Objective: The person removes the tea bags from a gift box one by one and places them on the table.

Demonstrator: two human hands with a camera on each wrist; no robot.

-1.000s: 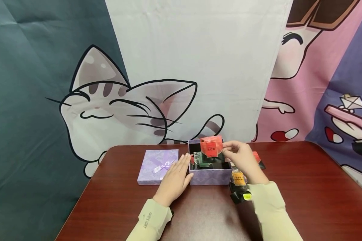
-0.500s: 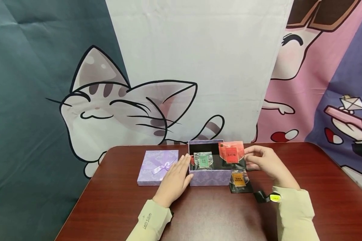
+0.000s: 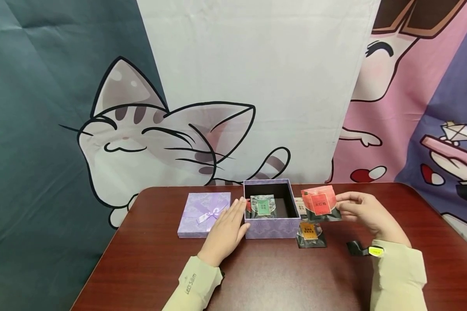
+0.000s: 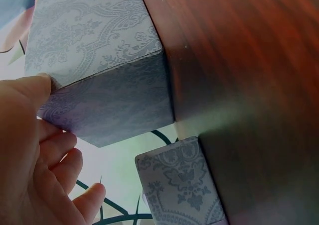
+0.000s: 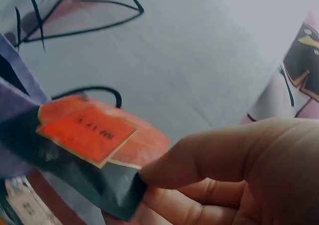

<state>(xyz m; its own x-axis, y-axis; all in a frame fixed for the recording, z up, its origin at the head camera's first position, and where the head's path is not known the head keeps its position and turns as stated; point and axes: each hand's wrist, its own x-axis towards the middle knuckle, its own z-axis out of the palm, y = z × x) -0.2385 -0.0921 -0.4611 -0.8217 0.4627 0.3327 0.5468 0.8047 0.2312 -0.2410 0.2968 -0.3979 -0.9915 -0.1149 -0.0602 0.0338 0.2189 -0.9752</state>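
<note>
In the head view my right hand [image 3: 373, 214] pinches a red-and-black tea sachet [image 3: 320, 203] by its right edge, above the table right of a purple box. The right wrist view shows the thumb on the front of this sachet [image 5: 87, 135]. My left hand [image 3: 225, 229] lies with extended fingers along the left side of the lidless purple box [image 3: 272, 229]. In the left wrist view its thumb touches the front corner of the box [image 4: 94, 36]. Inside the box stands a green-labelled sachet [image 3: 263, 207], with a bit of red beside it.
The purple lid [image 3: 202, 216] with its ribbon bow lies left of the box. An orange-labelled sachet [image 3: 310, 233] rests on the dark red table [image 3: 272, 276] at the box's right, and a pale-labelled sachet [image 3: 300, 206] shows partly behind it. A cartoon cloth [image 3: 257, 65] hangs behind.
My right hand has carried the red sachet from inside the box out to the right, past its edge. The left hand stays at the box's side.
</note>
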